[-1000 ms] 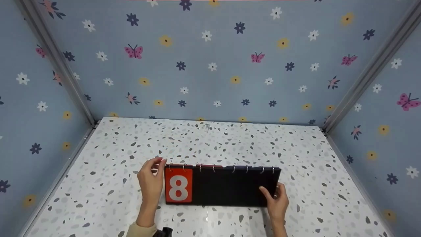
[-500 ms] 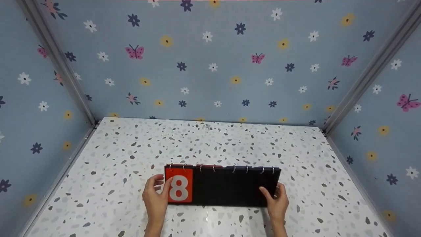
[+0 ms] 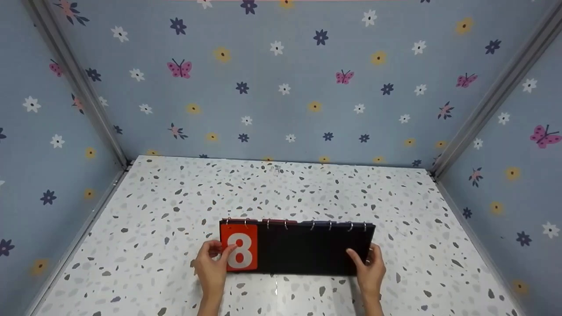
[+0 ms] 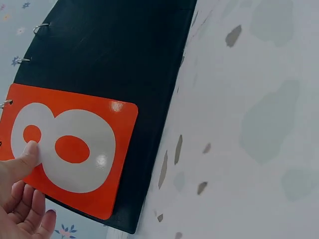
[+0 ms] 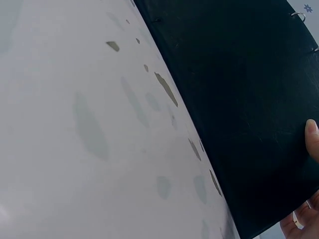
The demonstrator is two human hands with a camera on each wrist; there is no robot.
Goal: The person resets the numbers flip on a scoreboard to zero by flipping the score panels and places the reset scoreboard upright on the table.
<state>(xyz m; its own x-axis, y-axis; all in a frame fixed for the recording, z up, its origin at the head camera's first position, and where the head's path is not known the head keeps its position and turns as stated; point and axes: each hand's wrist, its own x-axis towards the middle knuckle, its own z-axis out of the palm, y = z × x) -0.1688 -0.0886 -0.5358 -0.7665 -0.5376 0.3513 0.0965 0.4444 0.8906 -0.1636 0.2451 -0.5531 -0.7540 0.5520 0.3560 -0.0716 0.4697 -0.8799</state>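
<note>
A black tabletop flip scoreboard (image 3: 307, 248) stands on the terrazzo-patterned table, metal rings along its top edge. At its left end hangs a red number card (image 4: 124, 119) with a white 8; the rest of its front is plain black. My left hand (image 3: 211, 265) holds the scoreboard's left edge, the thumb (image 4: 25, 162) flat on the 8 and the other fingers curled at the edge. On the opposite side my right hand (image 3: 371, 272) grips the right edge, thumb (image 5: 312, 137) on the black front and fingers behind, partly hidden.
White table (image 3: 281, 188) with grey and green flecks lies around the scoreboard. Blue panels with flowers and butterflies form a back wall (image 3: 281, 109) and two side walls, joined by grey metal posts (image 3: 496, 92).
My left hand has come down from the scoreboard's top left corner to its left edge, and its thumb now lies on the 8 card. The right hand has kept its place.
</note>
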